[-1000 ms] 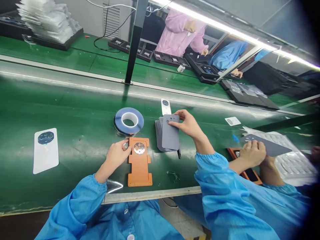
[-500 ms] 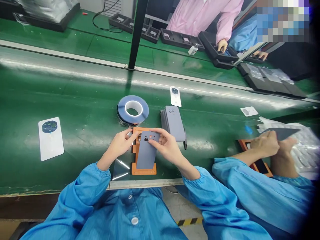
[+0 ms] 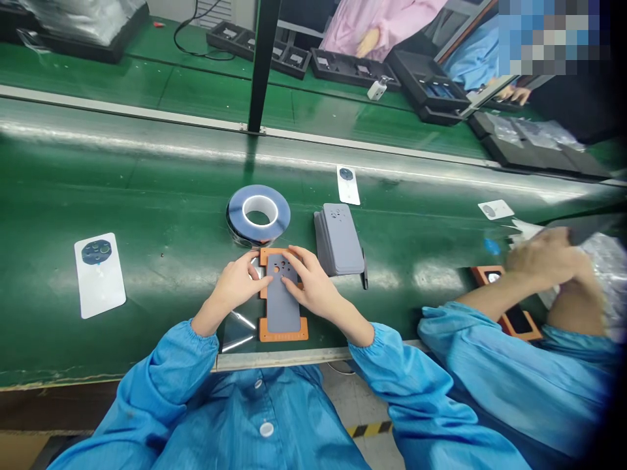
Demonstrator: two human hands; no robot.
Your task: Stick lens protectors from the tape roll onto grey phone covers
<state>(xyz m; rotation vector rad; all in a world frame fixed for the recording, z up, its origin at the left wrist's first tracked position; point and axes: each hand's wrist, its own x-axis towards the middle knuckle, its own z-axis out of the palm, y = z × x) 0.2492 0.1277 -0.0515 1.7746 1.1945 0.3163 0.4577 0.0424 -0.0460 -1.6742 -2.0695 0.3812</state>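
Head view: gray panel (image 3: pixel 283 305) now lies straighter on orange fixture (image 3: pixel 285 337).

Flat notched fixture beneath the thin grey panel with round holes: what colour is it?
The flat notched fixture is orange, best seen in the head view.

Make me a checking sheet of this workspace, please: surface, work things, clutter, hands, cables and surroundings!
Surface: glossy green flat tabletop, streaked with reflections.
Job's things: thin grey rectangular panel with holes, lying on a notched orange plate; stack of matching panels to the right.
Clutter: blue ring-shaped tape roll with white core; three white rounded cards.
Hands: left hand at the plate's left edge, thumb at the panel; right hand on the panel's upper right.
Cables: thin black cable on the far green bench.
Surroundings: co-worker's blue sleeve at right; person in pink sleeves beyond, near black rectangular trays.
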